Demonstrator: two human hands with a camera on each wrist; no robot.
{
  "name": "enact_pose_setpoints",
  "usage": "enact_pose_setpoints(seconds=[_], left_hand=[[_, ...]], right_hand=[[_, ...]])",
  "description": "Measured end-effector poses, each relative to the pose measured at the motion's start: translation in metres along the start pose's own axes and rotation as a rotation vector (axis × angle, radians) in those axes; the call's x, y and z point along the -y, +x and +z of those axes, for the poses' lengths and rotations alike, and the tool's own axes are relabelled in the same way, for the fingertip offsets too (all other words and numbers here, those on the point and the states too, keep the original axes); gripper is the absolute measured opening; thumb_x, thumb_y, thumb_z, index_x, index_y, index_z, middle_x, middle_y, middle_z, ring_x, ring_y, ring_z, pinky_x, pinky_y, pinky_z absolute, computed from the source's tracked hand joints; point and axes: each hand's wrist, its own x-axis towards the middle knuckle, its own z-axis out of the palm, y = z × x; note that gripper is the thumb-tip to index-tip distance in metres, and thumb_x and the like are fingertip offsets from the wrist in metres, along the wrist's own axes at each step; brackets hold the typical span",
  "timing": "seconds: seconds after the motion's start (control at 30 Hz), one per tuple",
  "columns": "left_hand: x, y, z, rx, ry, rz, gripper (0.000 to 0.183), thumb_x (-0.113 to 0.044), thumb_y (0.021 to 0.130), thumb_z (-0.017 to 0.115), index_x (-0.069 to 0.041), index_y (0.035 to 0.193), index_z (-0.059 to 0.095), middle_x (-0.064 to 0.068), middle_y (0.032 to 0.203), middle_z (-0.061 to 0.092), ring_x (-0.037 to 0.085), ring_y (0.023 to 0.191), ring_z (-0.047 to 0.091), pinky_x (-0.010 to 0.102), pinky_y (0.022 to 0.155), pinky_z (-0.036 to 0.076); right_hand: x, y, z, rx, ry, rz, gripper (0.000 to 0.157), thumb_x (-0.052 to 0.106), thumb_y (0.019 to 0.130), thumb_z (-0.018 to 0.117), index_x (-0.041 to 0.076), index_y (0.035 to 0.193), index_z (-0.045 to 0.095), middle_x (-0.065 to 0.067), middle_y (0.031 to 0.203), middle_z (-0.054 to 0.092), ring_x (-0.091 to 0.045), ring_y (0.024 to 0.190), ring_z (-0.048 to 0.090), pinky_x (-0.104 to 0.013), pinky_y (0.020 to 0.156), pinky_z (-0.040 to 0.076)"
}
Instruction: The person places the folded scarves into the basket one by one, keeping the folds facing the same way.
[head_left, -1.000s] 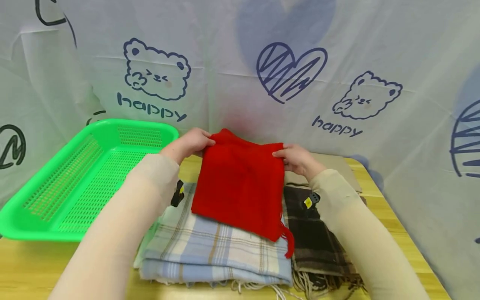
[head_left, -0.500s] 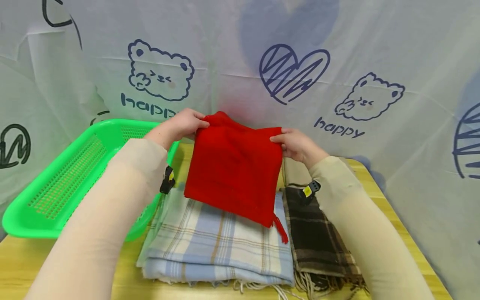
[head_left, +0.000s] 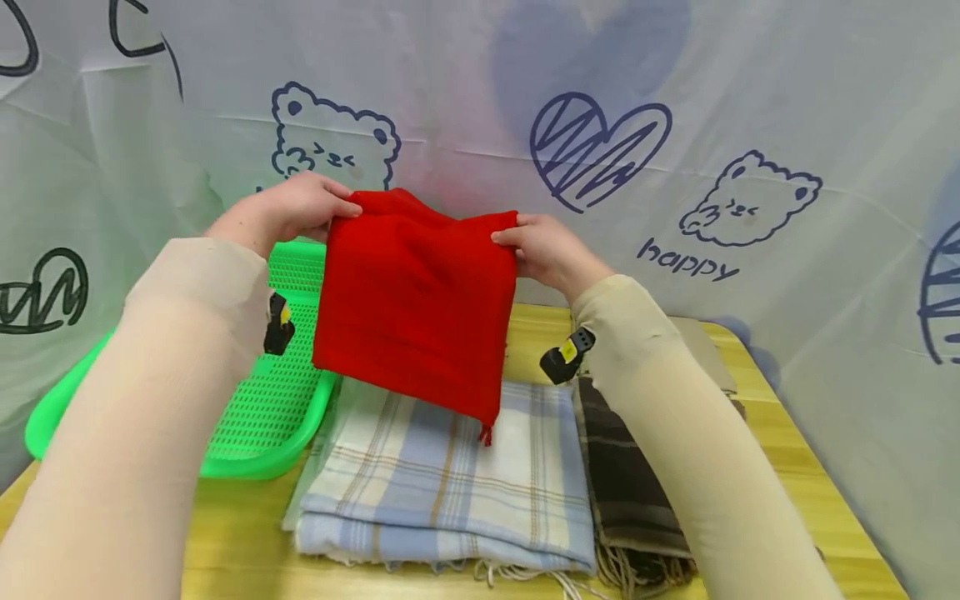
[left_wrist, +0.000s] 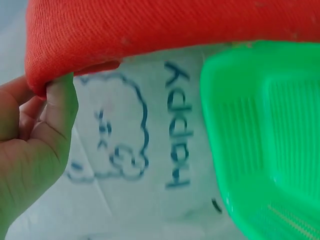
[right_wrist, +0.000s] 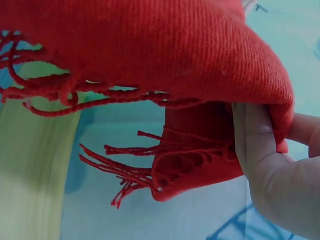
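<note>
A folded red scarf (head_left: 416, 304) with tassels hangs in the air between both hands. My left hand (head_left: 303, 204) pinches its upper left corner, thumb in front; the left wrist view shows the fingers behind the knit. At the upper right corner my right hand (head_left: 551, 250) pinches the scarf in the same way. Red fringe (right_wrist: 135, 172) dangles along its side in the right wrist view. Below the scarf lies a folded blue and white plaid scarf (head_left: 450, 492). The green plastic basket (head_left: 262, 417) is behind and below the left hand, partly covered by the left arm.
A dark brown plaid scarf (head_left: 630, 475) with fringe lies right of the blue one, partly under the right arm. Behind it is a beige folded cloth (head_left: 705, 350). The wooden table (head_left: 795, 450) ends at a white printed curtain (head_left: 465, 100).
Both hands have raised the red scarf off the blue plaid one and carried it left, toward the basket. The head view has shifted slightly.
</note>
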Motion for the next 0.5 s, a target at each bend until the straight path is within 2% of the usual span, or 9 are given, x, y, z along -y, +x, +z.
enact_pose_setpoints(seconds=[0.27,0.5], left_hand=[[0.018,-0.017,-0.055,0.011,0.068,-0.023,0.054,-0.03,0.099,0.042,0.001,0.142,0.034,-0.001,0.098,0.057,0.011,0.076,0.06,0.021,0.07,0.054],[0.039,-0.035,-0.088,0.004,0.128,-0.057,0.055,-0.028,0.1,0.039,0.005,0.142,0.03,-0.005,0.091,0.058,0.014,0.078,0.059,0.023,0.069,0.055]], right_hand=[[0.023,0.005,0.045,0.027,0.035,-0.068,0.033,0.009,0.096,0.049,0.001,0.129,0.049,-0.004,0.096,0.052,-0.015,0.079,0.052,-0.023,0.068,0.047],[0.035,0.004,0.087,0.057,0.028,-0.124,0.029,0.009,0.096,0.05,0.002,0.123,0.054,-0.005,0.095,0.054,-0.016,0.079,0.054,-0.035,0.087,0.052]])
